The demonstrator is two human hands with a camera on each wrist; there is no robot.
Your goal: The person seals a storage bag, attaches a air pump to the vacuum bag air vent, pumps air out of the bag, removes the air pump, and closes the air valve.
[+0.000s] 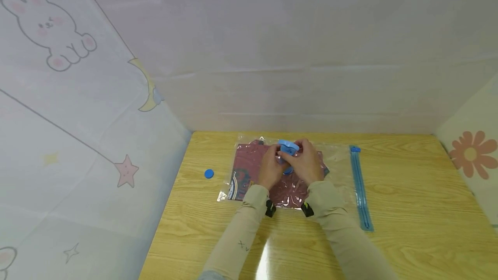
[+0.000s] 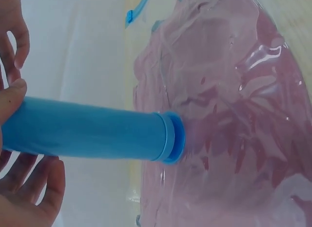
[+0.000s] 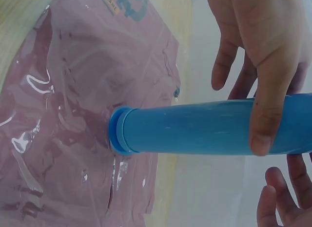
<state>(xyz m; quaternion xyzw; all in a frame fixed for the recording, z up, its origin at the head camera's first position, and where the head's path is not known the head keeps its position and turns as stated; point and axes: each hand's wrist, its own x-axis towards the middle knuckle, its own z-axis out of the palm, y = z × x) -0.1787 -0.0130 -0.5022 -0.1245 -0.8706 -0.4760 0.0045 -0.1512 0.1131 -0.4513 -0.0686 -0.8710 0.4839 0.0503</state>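
A blue hand pump (image 1: 288,145) stands upright, its flared lower end on the valve (image 2: 179,138) of a clear vacuum storage bag (image 1: 338,159). Inside lies a folded dark red garment (image 1: 249,159) with a print at its left. My left hand (image 1: 272,168) grips the pump's upper barrel (image 3: 195,128), thumb across the near side and fingers behind. From the right, my right hand (image 1: 307,163) holds the upper part by the handle. The right wrist view shows several of its fingers (image 3: 273,205) loosely bent beside the barrel; its hold at the top is outside that view.
A round blue cap (image 1: 209,173) lies on the wooden table (image 1: 408,185) left of the bag. The bag's blue zip strip (image 1: 361,189), with a slider at its far end, runs along the right. Printed white sheets (image 1: 249,55) enclose the table at the back and sides.
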